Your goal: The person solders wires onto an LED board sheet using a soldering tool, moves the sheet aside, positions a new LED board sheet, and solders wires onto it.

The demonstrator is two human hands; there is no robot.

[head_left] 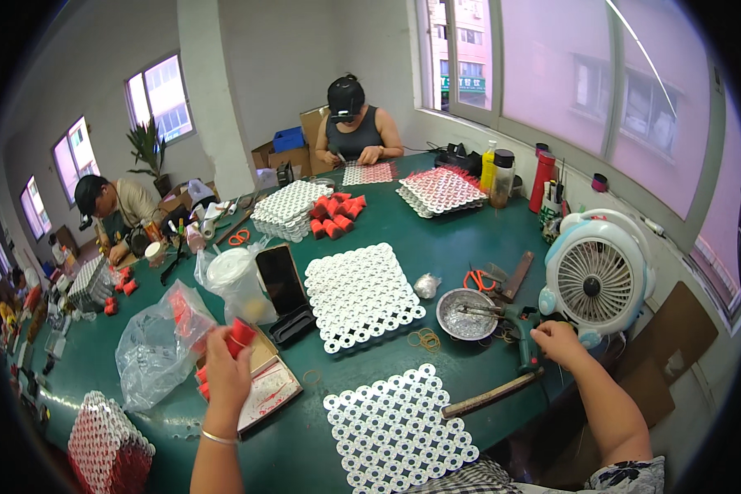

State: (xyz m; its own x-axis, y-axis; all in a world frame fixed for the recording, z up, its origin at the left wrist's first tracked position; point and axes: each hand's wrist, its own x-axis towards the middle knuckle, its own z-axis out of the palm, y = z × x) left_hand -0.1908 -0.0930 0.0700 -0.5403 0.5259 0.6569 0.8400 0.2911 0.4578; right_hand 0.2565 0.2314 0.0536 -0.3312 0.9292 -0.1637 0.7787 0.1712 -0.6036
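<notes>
My left hand (229,370) is closed round a short red bundle (240,336), seemingly of cut wires, held up over an open shallow box (270,395) with red bits in it. A white panel of round boards (399,432) lies right in front of me, and a stack of similar panels (361,298) stands beyond it. My right hand (558,342) has its fingers drawn together beside a dark green soldering gun (525,342); whether they hold anything is hidden. The gun's tip reaches over a metal bowl (468,314) of silvery material.
A fan (594,280) stands at the right, near a wooden stick (492,393). Orange-handled scissors (479,281) lie behind the bowl. At left are a clear plastic bag (152,354), a phone on a stand (280,280) and red-wired panels (109,445). Two co-workers sit across the green table (469,247).
</notes>
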